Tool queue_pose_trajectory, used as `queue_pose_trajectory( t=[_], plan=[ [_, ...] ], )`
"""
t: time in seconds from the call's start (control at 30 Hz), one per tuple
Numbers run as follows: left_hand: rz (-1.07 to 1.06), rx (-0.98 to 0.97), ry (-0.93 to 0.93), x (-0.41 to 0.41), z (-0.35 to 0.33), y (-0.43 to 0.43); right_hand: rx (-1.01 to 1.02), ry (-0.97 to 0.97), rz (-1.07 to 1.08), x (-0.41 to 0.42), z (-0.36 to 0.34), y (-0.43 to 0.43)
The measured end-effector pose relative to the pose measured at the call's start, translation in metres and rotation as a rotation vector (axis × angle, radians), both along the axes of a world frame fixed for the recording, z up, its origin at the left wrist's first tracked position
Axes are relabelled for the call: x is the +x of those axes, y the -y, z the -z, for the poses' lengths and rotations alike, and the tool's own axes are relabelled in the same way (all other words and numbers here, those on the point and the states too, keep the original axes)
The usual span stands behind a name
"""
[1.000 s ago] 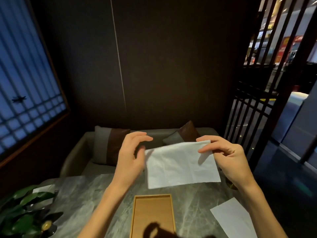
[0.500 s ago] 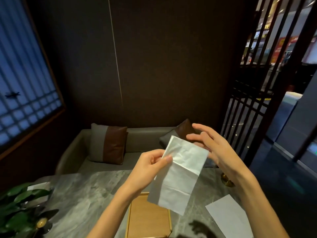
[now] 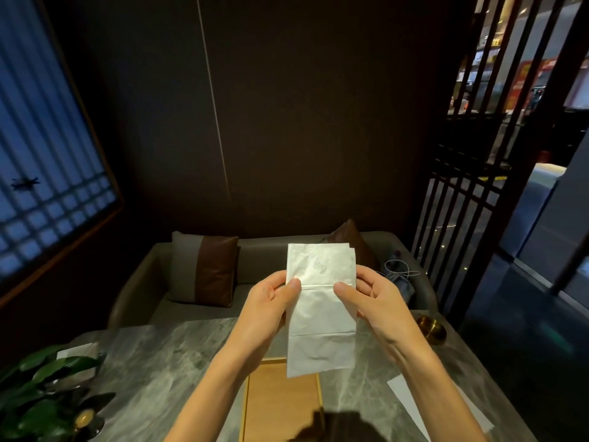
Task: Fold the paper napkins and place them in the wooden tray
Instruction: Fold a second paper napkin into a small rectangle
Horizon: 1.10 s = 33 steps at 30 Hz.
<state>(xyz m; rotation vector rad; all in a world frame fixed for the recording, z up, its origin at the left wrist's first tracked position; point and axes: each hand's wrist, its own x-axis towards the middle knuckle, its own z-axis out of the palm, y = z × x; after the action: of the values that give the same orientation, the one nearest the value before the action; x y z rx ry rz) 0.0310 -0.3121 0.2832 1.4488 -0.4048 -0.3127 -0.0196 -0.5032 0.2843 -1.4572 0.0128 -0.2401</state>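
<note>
A white paper napkin (image 3: 320,301), folded into a tall narrow strip, hangs upright in the air above the table. My left hand (image 3: 271,303) pinches its left edge near a crease, thumb on the front. My right hand (image 3: 371,299) pinches the right edge at the same height. Below the napkin's lower end lies the empty wooden tray (image 3: 280,406) on the marble table (image 3: 165,371). A second napkin (image 3: 424,406) lies flat on the table at the right, partly hidden by my right forearm.
A leafy plant (image 3: 38,397) stands at the table's left corner with a small white card behind it. A brass bowl (image 3: 430,328) sits at the far right edge. Beyond the table is a sofa with cushions (image 3: 207,272) and a bag with a cable (image 3: 398,275).
The napkin went from a wide sheet held by both hands to a narrow, tilted fold, and now hangs straight and vertical. Both hands moved to grip its two side edges at mid-height.
</note>
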Motion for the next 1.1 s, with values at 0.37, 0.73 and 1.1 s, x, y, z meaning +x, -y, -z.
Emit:
queue_pose_trajectory(
  t=[0.37,0.73,1.1],
  plan=[
    [-0.034,0.017,0.076,0.005,-0.001,0.004,-0.01,0.036,0.008,0.003,0.0,0.006],
    [-0.075,0.006,0.09,0.009,0.001,0.004,-0.021,0.052,0.032,0.004,0.001,0.01],
    [-0.158,0.145,0.31,0.012,0.003,-0.005,-0.343,0.12,0.092,0.005,0.003,0.01]
  ],
)
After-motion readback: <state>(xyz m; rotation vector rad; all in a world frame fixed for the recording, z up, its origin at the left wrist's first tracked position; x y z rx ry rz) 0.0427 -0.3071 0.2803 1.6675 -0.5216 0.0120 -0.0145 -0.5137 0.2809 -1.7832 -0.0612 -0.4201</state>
